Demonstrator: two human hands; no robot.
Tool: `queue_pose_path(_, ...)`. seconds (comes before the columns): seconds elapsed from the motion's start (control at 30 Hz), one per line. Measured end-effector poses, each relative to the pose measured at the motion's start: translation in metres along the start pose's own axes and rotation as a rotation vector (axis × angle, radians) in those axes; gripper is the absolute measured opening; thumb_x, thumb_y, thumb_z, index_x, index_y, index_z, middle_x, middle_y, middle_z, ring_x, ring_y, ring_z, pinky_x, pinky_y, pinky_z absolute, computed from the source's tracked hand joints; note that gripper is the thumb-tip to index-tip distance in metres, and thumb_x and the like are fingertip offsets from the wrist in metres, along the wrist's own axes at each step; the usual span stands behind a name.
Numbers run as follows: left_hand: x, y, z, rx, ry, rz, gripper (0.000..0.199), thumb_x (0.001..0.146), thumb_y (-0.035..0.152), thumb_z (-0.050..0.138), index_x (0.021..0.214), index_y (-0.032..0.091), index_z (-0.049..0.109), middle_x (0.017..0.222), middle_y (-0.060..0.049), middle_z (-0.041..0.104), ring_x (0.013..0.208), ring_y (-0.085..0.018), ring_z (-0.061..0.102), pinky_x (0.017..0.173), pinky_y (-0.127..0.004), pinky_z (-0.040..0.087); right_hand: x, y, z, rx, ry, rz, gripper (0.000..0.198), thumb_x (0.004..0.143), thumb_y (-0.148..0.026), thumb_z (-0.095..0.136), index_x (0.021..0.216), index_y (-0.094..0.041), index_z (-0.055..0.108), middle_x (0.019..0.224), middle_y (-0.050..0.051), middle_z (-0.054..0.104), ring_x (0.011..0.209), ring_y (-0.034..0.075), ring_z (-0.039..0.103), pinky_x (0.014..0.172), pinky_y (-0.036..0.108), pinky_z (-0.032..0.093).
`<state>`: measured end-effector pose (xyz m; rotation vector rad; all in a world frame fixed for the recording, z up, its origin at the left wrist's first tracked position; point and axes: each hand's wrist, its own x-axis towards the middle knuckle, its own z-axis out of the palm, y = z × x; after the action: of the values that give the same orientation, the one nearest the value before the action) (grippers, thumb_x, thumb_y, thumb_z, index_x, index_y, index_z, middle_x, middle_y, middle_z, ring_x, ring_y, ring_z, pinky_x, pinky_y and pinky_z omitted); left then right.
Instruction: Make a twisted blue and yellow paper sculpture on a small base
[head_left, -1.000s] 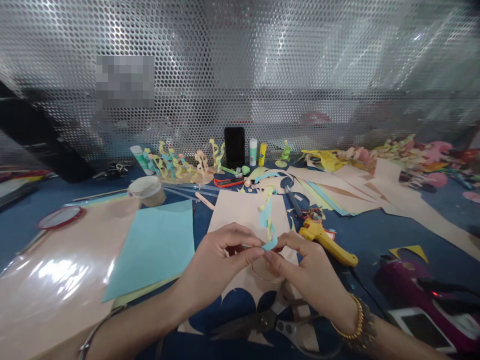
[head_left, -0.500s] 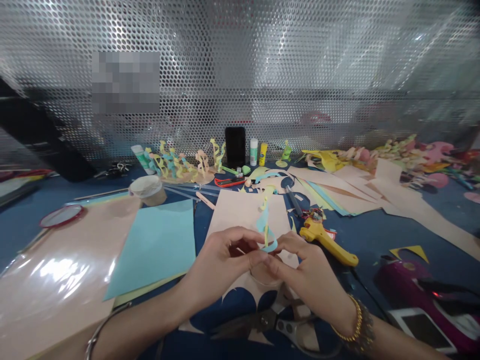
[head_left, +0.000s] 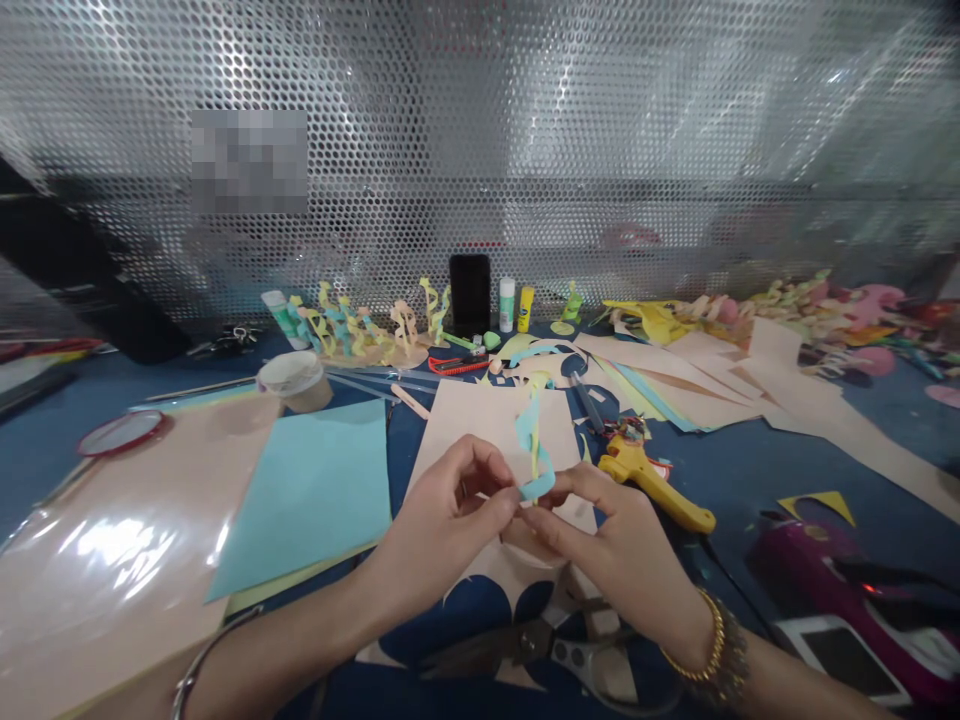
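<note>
Panelling of perforated metal (head_left: 480,120) rises behind a dark blue tabletop (head_left: 731,455) in the head view. Near it stands a black smartphone (head_left: 470,290); a turquoise paper sheet (head_left: 315,490) lies left, a yellow glue gun (head_left: 664,490) right, scissors (head_left: 534,641) nearest the wearer. Centrally, above a pale paper sheet (head_left: 480,415), the left hand (head_left: 454,510) pinches a curled blue paper strip (head_left: 538,487). The right hand (head_left: 622,530) is beside it; whether its fingers grip, I cannot tell.
</note>
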<state>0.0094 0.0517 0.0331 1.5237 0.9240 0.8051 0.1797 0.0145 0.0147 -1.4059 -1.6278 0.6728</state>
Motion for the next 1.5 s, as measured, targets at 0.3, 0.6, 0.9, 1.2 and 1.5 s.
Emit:
queue_pose_path(0.3,0.001,-0.007,0.003,0.073,0.062,0.029,0.004,0.079,0.02,0.059,0.078,0.019,0.056,0.084,0.001,0.054,0.072,-0.012,0.053,0.061,-0.022,0.042,-0.001,0.002,0.002,0.005,0.009,-0.04,0.003,0.075,-0.028,0.068,0.076,-0.025,0.066,0.072,-0.003,0.063,0.071,0.016,0.058,0.069,0.029,0.041)
queue_pose_path(0.6,0.002,-0.014,0.007,-0.106,0.111,-0.027,0.022,0.075,0.02,0.066,0.074,0.021,0.044,0.068,0.008,0.045,0.061,-0.007,0.047,0.055,-0.019,0.038,-0.001,0.002,0.003,-0.003,0.066,-0.045,0.011,0.07,-0.027,0.071,0.076,-0.024,0.062,0.071,-0.004,0.064,0.07,0.016,0.059,0.068,0.029,0.042)
queue_pose_path(0.9,-0.001,-0.017,0.006,-0.09,0.071,-0.026,0.01,0.077,0.025,0.066,0.081,0.021,0.058,0.079,0.003,0.062,0.074,-0.012,0.059,0.066,-0.022,0.046,0.0,0.0,0.001,0.004,0.052,-0.026,0.01,0.072,-0.029,0.07,0.071,-0.023,0.061,0.07,-0.004,0.064,0.07,0.016,0.057,0.068,0.03,0.04)
queue_pose_path(1.2,-0.003,-0.015,0.008,-0.278,0.059,-0.037,0.013,0.075,0.018,0.067,0.084,0.021,0.058,0.082,0.004,0.061,0.077,-0.011,0.062,0.069,-0.02,0.048,0.0,0.001,0.002,-0.052,0.06,-0.03,0.007,0.074,-0.025,0.068,0.07,-0.023,0.062,0.067,-0.004,0.062,0.068,0.016,0.056,0.068,0.031,0.039)
queue_pose_path(1.5,-0.006,-0.012,0.01,-0.233,0.046,-0.022,0.016,0.074,0.01,0.063,0.085,0.02,0.057,0.083,0.004,0.058,0.073,-0.009,0.058,0.065,-0.019,0.045,0.0,0.001,0.001,-0.095,0.106,-0.091,0.013,0.071,-0.018,0.069,0.074,-0.022,0.056,0.072,-0.002,0.057,0.071,0.017,0.051,0.067,0.031,0.04)
